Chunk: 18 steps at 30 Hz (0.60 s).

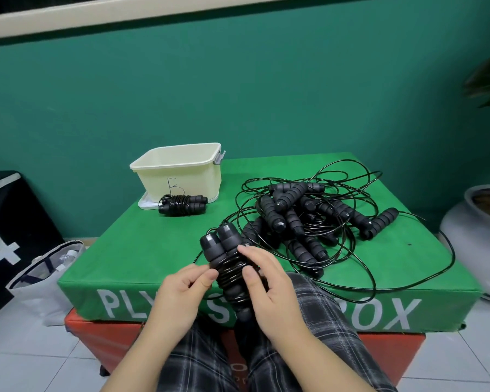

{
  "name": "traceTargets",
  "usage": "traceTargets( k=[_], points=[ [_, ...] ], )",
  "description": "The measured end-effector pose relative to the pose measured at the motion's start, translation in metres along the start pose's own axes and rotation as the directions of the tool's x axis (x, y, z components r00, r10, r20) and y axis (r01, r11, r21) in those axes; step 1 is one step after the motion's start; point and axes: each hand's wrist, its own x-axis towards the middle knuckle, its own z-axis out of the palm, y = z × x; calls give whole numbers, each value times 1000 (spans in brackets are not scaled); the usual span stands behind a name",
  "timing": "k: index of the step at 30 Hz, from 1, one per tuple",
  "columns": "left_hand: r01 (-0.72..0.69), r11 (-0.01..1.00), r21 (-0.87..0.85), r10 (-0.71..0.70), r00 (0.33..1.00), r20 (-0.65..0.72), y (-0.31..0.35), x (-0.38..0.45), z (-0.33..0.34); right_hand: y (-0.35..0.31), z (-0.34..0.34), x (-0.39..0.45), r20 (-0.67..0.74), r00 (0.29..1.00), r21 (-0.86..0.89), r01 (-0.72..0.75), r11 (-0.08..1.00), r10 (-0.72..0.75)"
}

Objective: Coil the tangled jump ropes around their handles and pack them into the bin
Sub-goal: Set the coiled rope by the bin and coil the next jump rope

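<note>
Jump rope handles [224, 250], two black foam grips side by side, sit between my hands above the near edge of the green plyo box [159, 250]. Black cord [234, 274] is wound in tight turns around their middle. My left hand [181, 284] pinches the coil from the left, thumb and forefinger pressed against the cord turns. My right hand [266, 281] wraps the bundle from the right, thumb laid on the coil and the other fingers curled over the far side of the handles. I cannot tell whether a loose end of cord is under either thumb.

Further back on the box, a finished coiled rope [183, 204] lies just in front of the cream plastic bin [178, 168], touching or nearly touching its front wall, not inside it. The bin has a handwritten mark on its front and stands on a white lid [145, 202] at the back left of the box top. To the right, a tangled pile of jump ropes [309, 216] covers much of the box top, handles heaped in the middle and thin cord looping out past the right and front edges.

The green box rests on an orange box [102, 343]. A white tote bag [44, 275] stands on the tiled floor at left, and a grey ceramic pot [475, 236] at right.
</note>
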Motion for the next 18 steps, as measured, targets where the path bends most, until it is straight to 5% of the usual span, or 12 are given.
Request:
traceTargets(
  k=[3, 8, 11, 18],
  points=[
    [-6, 996, 86, 12, 997, -73, 7, -2, 2, -1, -1, 2, -23, 999, -64, -43, 997, 41],
    [-85, 967, 238, 117, 985, -124, 17, -5, 3, -4, 2, 0, 130, 988, -370, -26, 929, 79],
    [-122, 956, 266, 151, 984, -92, 20, -7, 2, -1, 6, 1, 43, 999, -473, 10, 881, 12],
    [-180, 979, 98, 169, 979, 110, 27, -11, -4, -8, -4, 0, 1, 998, -267, -63, 962, 66]
  ],
)
